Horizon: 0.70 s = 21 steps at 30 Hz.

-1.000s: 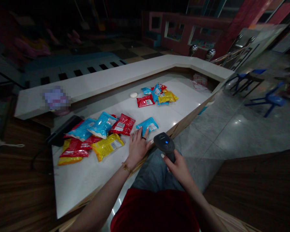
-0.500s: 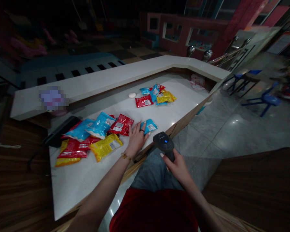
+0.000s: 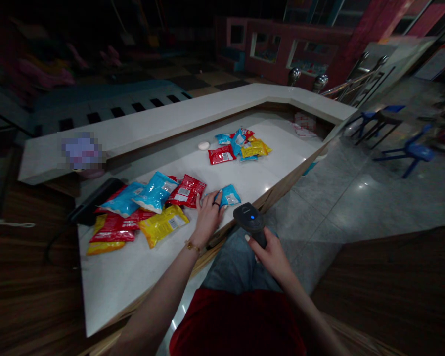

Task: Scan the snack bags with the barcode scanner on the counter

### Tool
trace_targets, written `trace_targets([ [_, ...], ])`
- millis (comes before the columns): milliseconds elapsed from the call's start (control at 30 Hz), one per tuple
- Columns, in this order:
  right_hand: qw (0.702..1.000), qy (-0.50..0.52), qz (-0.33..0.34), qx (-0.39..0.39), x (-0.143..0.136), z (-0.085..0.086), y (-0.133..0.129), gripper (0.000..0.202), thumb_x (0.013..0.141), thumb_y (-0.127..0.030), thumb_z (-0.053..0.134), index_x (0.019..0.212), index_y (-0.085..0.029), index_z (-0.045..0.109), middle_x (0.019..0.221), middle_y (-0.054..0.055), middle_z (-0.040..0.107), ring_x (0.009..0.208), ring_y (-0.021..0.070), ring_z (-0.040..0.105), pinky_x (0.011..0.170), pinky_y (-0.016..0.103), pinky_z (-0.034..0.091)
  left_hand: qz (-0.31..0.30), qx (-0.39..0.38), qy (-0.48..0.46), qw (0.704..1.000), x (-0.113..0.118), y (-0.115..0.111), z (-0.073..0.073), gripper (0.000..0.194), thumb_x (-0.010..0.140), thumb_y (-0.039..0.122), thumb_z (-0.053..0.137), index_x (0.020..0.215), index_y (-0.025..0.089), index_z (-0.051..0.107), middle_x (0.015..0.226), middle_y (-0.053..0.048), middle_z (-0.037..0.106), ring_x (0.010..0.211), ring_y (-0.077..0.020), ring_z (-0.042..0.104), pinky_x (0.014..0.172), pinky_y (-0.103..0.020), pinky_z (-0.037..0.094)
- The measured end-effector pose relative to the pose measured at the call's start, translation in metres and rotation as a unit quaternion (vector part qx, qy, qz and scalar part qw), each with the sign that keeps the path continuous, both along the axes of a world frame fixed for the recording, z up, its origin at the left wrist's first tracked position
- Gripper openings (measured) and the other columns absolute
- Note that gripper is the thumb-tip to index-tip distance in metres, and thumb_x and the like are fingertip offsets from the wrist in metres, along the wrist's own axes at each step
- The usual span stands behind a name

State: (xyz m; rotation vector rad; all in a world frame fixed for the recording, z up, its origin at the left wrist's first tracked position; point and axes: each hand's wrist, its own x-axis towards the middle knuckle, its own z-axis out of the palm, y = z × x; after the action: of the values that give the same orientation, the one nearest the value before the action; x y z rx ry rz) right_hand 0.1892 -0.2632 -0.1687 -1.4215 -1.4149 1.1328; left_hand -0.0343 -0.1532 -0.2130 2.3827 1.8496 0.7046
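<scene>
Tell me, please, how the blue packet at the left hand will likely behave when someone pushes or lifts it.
The blue packet would probably flex when lifted, because it looks like a soft, thinly wrapped pouch. Pushed, it would likely slide rather than roll, since it lies fairly flat on a smooth, shiny counter.

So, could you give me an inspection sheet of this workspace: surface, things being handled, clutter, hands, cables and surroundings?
Surface: white counter, raised ledge along its far side.
Things handled: dark handheld scanner, blue light showing; blue packet by the left hand; nearer pile and farther pile, both with blue, red and yellow packets.
Clutter: white oval object near the farther pile; black device beside the nearer pile.
Hands: left, fingers at the blue packet, grip unclear; right hand holds the scanner.
Cables: dark cord left of the counter, ends unclear.
Surroundings: dim room, grey tiled floor, blue seat.
</scene>
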Motion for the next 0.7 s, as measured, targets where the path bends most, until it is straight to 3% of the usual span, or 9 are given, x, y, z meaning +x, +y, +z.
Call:
trace_targets([
  [367, 0.999, 0.003, 0.01, -0.031, -0.0011, -0.0031, 0.0, 0.036, 0.095, -0.051, 0.068, 0.112, -0.019, 0.071, 0.065, -0.005, 0.058, 0.048, 0.0165, 0.054, 0.045, 0.025, 0.044, -0.011, 0.004, -0.005, 1.0, -0.0031, 0.0001, 0.0008, 0.055, 0.107, 0.03, 0.056, 0.161, 0.018, 0.053, 0.158, -0.017, 0.062, 0.149, -0.0332, 0.054, 0.137, -0.062, 0.022],
  [567, 0.999, 0.009, 0.008, -0.053, -0.0011, -0.0024, -0.0001, 0.04, 0.094, -0.055, 0.067, 0.114, -0.019, 0.069, 0.059, -0.007, 0.052, 0.046, 0.0161, 0.052, 0.044, 0.024, 0.042, 0.0, -0.009, -0.001, 1.0, -0.0013, -0.0008, 0.0023, 0.057, 0.104, 0.021, 0.054, 0.161, 0.016, 0.054, 0.16, -0.016, 0.061, 0.15, -0.0333, 0.054, 0.137, -0.062, 0.021],
  [700, 0.999, 0.014, 0.009, -0.049, -0.0008, -0.0028, 0.0003, 0.04, 0.093, -0.053, 0.068, 0.114, -0.019, 0.069, 0.06, -0.007, 0.053, 0.045, 0.0161, 0.052, 0.043, 0.025, 0.042, -0.007, -0.007, -0.007, 1.0, -0.0023, -0.0009, 0.0029, 0.056, 0.106, 0.027, 0.054, 0.161, 0.017, 0.054, 0.16, -0.017, 0.061, 0.15, -0.0335, 0.054, 0.137, -0.063, 0.021],
])
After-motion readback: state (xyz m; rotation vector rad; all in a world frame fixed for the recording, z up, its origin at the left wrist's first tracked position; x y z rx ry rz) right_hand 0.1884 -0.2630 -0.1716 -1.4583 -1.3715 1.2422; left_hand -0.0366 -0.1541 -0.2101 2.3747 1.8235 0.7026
